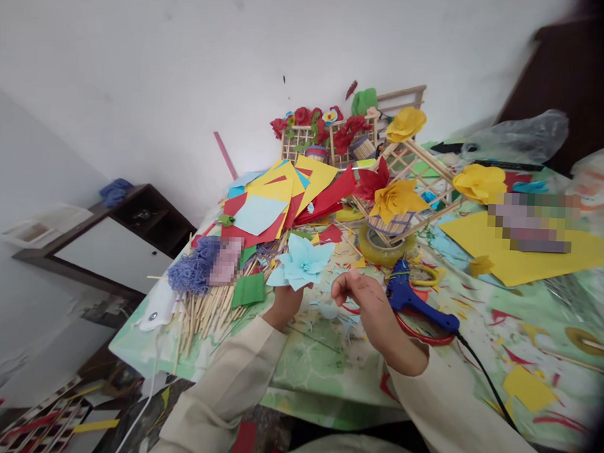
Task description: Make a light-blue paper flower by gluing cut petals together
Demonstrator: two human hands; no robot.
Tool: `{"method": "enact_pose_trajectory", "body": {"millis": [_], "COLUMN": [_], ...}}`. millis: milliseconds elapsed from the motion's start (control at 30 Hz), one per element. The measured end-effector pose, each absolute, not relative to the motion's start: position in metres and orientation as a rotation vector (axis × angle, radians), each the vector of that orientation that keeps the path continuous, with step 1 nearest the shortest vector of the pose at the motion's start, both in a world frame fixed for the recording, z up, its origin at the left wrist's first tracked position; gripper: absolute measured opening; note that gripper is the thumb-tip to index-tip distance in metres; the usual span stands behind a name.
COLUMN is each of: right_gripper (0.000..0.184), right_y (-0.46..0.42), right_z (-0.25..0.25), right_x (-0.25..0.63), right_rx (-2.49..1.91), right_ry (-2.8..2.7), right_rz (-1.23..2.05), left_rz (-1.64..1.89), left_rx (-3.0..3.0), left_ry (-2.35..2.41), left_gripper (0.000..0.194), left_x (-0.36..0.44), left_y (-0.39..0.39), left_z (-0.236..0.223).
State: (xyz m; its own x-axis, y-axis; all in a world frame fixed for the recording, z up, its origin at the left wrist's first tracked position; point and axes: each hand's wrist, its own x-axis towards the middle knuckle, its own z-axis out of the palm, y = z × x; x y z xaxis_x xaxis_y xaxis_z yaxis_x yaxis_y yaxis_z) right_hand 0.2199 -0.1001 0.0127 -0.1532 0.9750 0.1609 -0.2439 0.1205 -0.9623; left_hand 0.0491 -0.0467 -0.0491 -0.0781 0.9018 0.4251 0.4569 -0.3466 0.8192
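A light blue paper flower point(303, 261) with pointed petals is held from below by my left hand point(286, 304), whose fingers are mostly hidden behind it. Just right of the flower is my right hand point(366, 303), apart from it, with the fingers curled in; whether something small is pinched there I cannot make out. A blue hot glue gun point(419, 302) lies beside my right wrist, its black cord running toward the front edge. Behind it a roll of clear tape point(384, 247) lies flat on the table.
Stick trellises with yellow flowers point(405, 124) and red flowers point(304, 115) stand at the back. Coloured paper sheets point(260, 214) are piled behind the flower. Thin wooden sticks point(202, 319) and purple yarn point(193, 268) lie on the left. Yellow paper point(535, 263) covers part of the right side.
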Motion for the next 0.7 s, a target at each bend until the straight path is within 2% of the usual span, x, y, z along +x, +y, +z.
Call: {"method": "enact_pose_trajectory", "body": {"millis": [67,167,233,433,700], "right_gripper": [0.04,0.02,0.014,0.014,0.023], "right_y": [-0.1,-0.095,-0.09,-0.08,-0.089], "right_z": [0.012,0.007,0.001,-0.017,-0.012], "right_x": [0.22,0.22,0.22,0.216,0.244], "right_rx": [-0.908,-1.062,-1.169,-1.378,-1.494], "right_ry": [-1.283,-1.462,-1.601,-1.89,-1.924], "right_rz": [1.195,0.93,0.77,0.525,0.135], "left_rz": [1.468,1.536,1.517,1.449,1.387], "left_rx": [1.642,1.253,1.084,0.856,0.638], "left_ry": [1.319,0.958,0.801,0.727,0.691], "left_gripper": [0.036,0.036,0.035,0.028,0.029], "left_x": [0.056,0.068,0.073,0.071,0.058], "left_y": [-0.048,-0.048,-0.048,-0.045,-0.035], "left_z": [-0.043,-0.034,-0.029,-0.023,-0.024]}}
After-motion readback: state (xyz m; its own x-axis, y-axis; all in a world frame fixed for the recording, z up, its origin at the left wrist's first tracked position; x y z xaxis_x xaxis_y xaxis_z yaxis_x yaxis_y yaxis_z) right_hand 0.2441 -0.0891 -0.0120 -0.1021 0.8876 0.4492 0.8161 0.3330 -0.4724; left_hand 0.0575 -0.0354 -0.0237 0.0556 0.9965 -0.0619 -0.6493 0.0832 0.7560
